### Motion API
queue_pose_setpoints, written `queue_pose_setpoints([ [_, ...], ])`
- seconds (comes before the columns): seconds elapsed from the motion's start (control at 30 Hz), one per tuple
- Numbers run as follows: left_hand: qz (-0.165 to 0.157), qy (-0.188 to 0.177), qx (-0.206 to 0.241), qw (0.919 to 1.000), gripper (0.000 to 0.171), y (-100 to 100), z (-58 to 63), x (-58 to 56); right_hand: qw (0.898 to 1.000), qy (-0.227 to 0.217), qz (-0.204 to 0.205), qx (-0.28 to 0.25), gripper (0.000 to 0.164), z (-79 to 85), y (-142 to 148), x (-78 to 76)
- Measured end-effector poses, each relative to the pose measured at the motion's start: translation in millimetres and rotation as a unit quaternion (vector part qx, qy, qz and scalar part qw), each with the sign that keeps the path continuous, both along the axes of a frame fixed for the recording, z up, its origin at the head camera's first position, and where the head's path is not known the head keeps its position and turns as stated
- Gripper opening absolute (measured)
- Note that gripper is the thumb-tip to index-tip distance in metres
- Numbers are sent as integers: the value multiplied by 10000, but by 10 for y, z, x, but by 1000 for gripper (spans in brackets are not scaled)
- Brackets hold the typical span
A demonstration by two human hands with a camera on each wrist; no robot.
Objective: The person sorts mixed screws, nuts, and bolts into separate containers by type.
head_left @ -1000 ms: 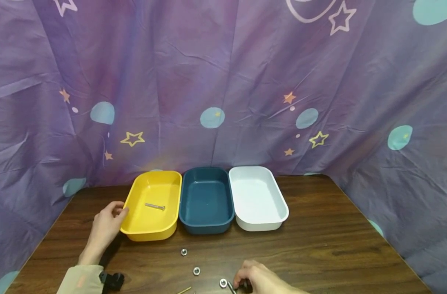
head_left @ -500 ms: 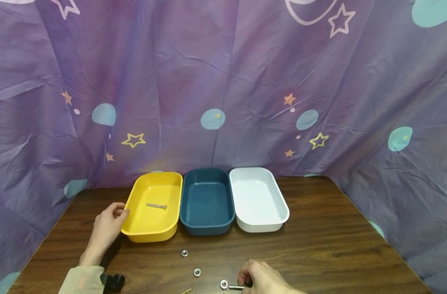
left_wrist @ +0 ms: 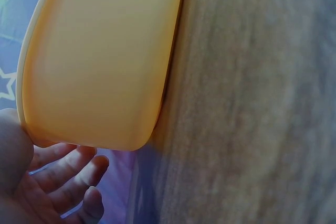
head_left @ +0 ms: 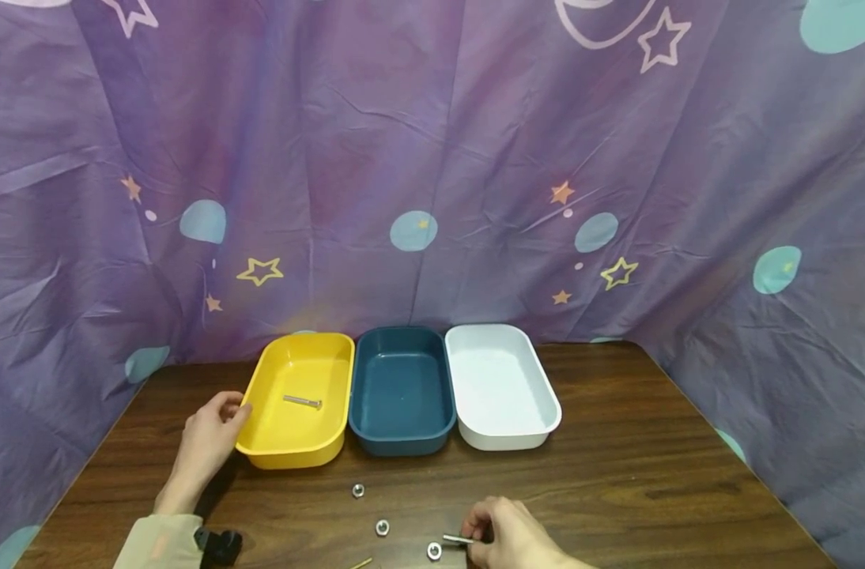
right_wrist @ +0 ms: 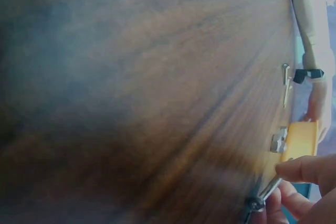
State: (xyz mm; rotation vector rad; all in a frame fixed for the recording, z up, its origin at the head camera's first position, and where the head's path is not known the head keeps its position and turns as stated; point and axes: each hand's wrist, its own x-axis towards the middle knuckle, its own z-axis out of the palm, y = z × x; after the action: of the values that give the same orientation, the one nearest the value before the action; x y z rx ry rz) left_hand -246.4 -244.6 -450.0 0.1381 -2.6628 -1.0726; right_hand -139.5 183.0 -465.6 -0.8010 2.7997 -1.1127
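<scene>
My left hand (head_left: 208,435) grips the left rim of a yellow tray (head_left: 293,457), its thumb on the rim and fingers by the outer wall. In the left wrist view the tray's wall (left_wrist: 100,66) stands above the curled fingers (left_wrist: 73,179). A silver bolt (head_left: 301,401) lies inside that tray. My right hand (head_left: 507,533) pinches another metal bolt (head_left: 457,539) between thumb and fingers, low over the table. The right wrist view shows the round head of this bolt (right_wrist: 255,204) pointing down, near the fingertips. A hex nut (head_left: 434,551) lies just left of the right hand.
Two more nuts, one nearer (head_left: 382,527) and one farther (head_left: 357,490), lie on the wooden table (head_left: 653,490). A brass-coloured piece (head_left: 361,563) shows at the bottom edge. A blue tray (head_left: 402,446) and a white tray (head_left: 511,441) stand beside the yellow one, before a purple cloth.
The right hand has picked at the bolt by the nut; the bolt has swung from slanting to nearly level and shifted slightly away from the nut. The left hand stays at the yellow tray.
</scene>
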Motion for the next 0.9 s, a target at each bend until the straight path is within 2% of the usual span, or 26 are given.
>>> queue_pose_setpoints([
  [0.3,39,85,-52,9999,35,5,6,-9,9987,-136,208,-439,21,127,-86,-67],
  [0.6,-18,116,-41,9999,35,26,7,-12,9978,321,161,-553,21,340,-279,-162],
  [0.73,18,44,-64,10000,36,24,-9,-2,9971,384,217,-614,18,433,-430,-235],
  [0.9,22,45,-95,9999,35,2,-20,10,9954,578,218,-736,15,482,-647,-344],
])
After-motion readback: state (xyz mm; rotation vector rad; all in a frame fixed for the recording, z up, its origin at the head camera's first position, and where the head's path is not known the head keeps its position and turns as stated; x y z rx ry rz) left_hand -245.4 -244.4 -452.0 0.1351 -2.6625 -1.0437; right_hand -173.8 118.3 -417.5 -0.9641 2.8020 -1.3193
